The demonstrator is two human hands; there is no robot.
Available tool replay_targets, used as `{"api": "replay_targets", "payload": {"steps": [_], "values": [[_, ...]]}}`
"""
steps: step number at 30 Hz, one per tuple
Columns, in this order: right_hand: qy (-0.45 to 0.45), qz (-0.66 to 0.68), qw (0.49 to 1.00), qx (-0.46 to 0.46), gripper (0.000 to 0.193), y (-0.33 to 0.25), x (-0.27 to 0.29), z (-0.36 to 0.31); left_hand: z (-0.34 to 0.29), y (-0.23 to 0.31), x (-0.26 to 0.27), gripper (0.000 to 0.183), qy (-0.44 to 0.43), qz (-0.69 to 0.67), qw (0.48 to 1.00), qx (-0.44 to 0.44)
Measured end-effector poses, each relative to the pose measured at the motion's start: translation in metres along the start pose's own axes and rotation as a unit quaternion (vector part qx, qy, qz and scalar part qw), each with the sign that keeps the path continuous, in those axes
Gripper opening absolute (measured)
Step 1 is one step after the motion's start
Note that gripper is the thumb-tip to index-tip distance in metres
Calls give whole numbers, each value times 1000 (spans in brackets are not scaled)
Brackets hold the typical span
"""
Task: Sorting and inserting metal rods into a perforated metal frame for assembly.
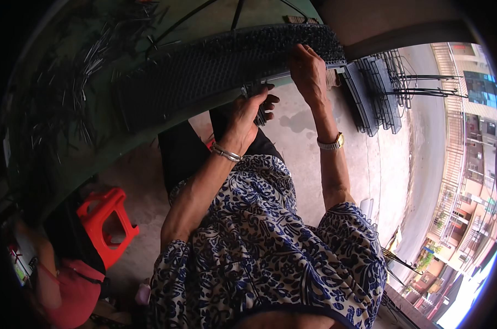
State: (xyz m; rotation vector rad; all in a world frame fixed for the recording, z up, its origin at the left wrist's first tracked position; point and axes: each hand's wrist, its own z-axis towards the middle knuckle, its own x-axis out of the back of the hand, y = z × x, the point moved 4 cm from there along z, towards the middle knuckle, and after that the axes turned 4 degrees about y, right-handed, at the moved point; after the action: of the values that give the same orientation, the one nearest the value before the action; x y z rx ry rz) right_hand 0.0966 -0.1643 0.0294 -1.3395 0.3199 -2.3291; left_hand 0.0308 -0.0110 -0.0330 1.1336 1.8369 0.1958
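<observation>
A long dark panel (166, 90) with a honeycomb of small holes lies across the green table in front of me. Its right part is packed with small dark pieces (314, 39). At the panel's near edge, my left hand (249, 109) is closed around a bundle of thin dark strips (261, 116), their ends showing between thumb and fingers. Farther right, my right hand (309, 71) hovers over or touches the packed part, fingertips pinched together. Whatever they hold is too small to make out.
Many loose dark strips (92, 60) lie scattered over the green table (103, 156). Stacked dark grid panels (369, 93) stand right, beside black rods (429, 90). A red stool (108, 225) is at lower left, near a person in a red top (75, 296).
</observation>
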Motion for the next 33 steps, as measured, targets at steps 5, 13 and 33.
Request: {"api": "replay_targets", "payload": {"steps": [5, 13, 33], "values": [[15, 8, 1000, -16, 4, 1, -2, -6, -7, 3, -2, 16, 10, 26, 1000, -3], [92, -38, 994, -46, 9, -7, 7, -19, -8, 1, 0, 15, -19, 1, 1000, 0], [84, -7, 993, -79, 14, 1, 5, -26, -10, 2, -1, 13, -43, -13, 998, -34]]}}
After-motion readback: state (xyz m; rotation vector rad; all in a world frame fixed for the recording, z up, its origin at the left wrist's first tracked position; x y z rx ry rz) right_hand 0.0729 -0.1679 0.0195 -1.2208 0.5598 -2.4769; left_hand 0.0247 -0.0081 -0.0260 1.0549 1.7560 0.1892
